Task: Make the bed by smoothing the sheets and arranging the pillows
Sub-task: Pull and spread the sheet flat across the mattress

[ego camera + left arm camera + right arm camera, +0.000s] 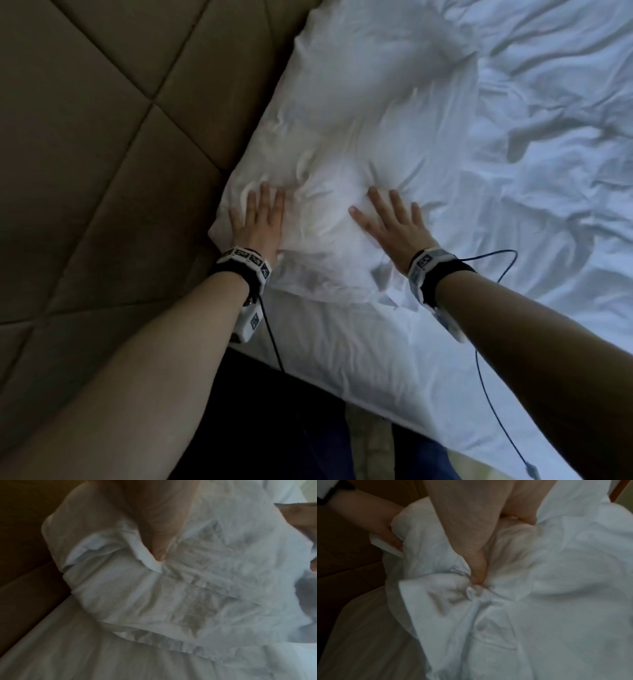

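A white pillow (359, 113) lies along the padded headboard, its near end creased. My left hand (258, 216) lies flat on the pillow's near left corner, fingers straight. My right hand (388, 219) presses flat on the pillow's near right part, fingers spread. In the left wrist view the left palm (154, 515) pushes into the pillow (171, 595). The right wrist view shows the right thumb (478, 568) sunk into the pillow's (539, 601) folds, with the left hand (385, 524) at the far corner. A rumpled white sheet (548, 171) covers the mattress to the right.
The brown quilted headboard (102, 154) fills the left side, touching the pillow. The mattress edge (342, 387) runs diagonally below my wrists, with dark floor and my legs (308, 438) beneath. Thin cables (486, 394) trail from both wrist bands.
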Tool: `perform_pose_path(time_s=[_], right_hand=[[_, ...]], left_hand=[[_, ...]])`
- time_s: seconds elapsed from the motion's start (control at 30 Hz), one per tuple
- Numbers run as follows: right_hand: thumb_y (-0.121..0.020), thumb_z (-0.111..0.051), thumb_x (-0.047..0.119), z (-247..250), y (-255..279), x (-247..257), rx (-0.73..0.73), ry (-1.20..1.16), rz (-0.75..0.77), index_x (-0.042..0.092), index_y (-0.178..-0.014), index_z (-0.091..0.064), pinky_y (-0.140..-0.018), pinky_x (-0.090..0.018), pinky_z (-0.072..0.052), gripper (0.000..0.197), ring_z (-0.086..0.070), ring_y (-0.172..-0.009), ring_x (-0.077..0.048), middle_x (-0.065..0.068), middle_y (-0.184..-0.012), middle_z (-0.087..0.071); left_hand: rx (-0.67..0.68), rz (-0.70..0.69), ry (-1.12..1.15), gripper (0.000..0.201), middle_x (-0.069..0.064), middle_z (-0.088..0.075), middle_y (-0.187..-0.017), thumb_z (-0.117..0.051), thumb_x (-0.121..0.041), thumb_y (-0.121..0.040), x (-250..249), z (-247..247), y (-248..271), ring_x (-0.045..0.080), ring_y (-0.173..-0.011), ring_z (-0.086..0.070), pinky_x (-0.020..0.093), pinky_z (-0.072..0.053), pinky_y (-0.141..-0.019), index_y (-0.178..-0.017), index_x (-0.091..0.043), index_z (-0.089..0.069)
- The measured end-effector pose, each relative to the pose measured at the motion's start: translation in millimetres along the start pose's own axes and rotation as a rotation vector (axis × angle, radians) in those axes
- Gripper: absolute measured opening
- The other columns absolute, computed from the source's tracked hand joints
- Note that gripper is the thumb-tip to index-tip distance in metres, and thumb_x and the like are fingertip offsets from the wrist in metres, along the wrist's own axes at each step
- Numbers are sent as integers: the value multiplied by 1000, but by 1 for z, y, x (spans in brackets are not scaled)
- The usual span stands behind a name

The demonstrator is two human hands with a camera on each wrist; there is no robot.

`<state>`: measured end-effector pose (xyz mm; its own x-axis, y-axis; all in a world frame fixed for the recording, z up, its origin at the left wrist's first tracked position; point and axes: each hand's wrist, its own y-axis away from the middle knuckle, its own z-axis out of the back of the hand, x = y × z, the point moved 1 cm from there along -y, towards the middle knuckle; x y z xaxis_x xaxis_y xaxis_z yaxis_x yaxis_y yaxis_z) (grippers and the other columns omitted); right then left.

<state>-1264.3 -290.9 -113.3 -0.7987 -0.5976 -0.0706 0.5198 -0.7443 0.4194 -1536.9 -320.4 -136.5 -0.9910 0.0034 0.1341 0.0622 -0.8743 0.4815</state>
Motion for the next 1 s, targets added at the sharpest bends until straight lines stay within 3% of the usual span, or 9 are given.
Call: perform_pose_path(time_s=[0.13,0.2,0.3,0.4,0.53,0.77,0.83,0.93,1.0], right_hand=[[-87,-44,-17,-3,-8,9,63,-102,-23,27,-153,14,-112,-47,-30,98,-11,-147,-39,-10,-162,10],[-91,-42,-12,6,-11,10,120,-120,-27,22,-155,5,-101,-47,-42,87,-34,-140,-36,-12,-161,-9],[-93,-42,-3,37,-19,3,234,-89,-13,18,-151,-24,-89,-46,-50,64,-61,-107,-37,-16,-131,-53],[-93,-47,3,86,-32,-16,268,-20,-19,13,-128,-56,-88,-40,-51,38,-61,-106,-38,-17,-116,-60],[-93,-48,5,193,-53,-66,92,4,-111,7,-115,-64,-83,-38,-49,27,-62,-103,-39,-21,-111,-62],[-92,-47,5,406,-87,-181,-452,63,-304,-4,-111,-65,-80,-45,-48,28,-60,-99,-48,-32,-107,-62],[-88,-54,6,436,-85,-198,-572,59,-304,-1,-107,-65,-81,-49,-52,23,-62,-96,-46,-28,-102,-64],[-95,-49,14,449,-82,-213,-526,-27,-316,4,-123,-59,-92,-48,-46,32,-58,-111,-40,-24,-120,-60],[-92,-46,8,443,-84,-206,-521,-56,-272,2,-120,-60,-92,-47,-46,32,-58,-107,-42,-27,-117,-60]], left_hand=[[68,-86,-31,94,12,-3,-163,-60,-20,-89,10,-6,-13,26,-149,-8,52,-17,-118,-153,-4,8],[101,-146,-55,84,10,-13,-162,-56,-18,-92,12,-3,-14,23,-148,-17,43,-20,-118,-154,-4,-1],[164,-125,128,64,9,-41,-149,-53,-12,-93,21,16,-11,31,-129,-46,40,-38,-105,-151,-16,-25],[109,-145,136,35,15,-63,-118,-57,-11,-91,34,64,-15,37,-104,-62,42,-52,-86,-124,-13,-48],[-127,-121,50,24,21,-61,-111,-40,-6,-94,46,193,-45,42,-99,-61,42,-47,-74,-116,-8,-48],[-518,-128,-76,22,27,-62,-104,-51,-4,-90,33,418,-80,48,-97,-61,49,-50,-75,-111,-2,-54],[-587,-82,-83,20,29,-63,-103,-49,-2,-91,27,445,-83,47,-96,-62,49,-51,-76,-109,1,-59],[-510,-27,111,21,30,-61,-113,-47,-5,-96,33,447,-91,43,-102,-60,46,-48,-84,-108,4,-61],[-388,-37,168,19,24,-65,-102,-48,-14,-94,40,416,-98,36,-82,-61,44,-52,-78,-83,-4,-60]])
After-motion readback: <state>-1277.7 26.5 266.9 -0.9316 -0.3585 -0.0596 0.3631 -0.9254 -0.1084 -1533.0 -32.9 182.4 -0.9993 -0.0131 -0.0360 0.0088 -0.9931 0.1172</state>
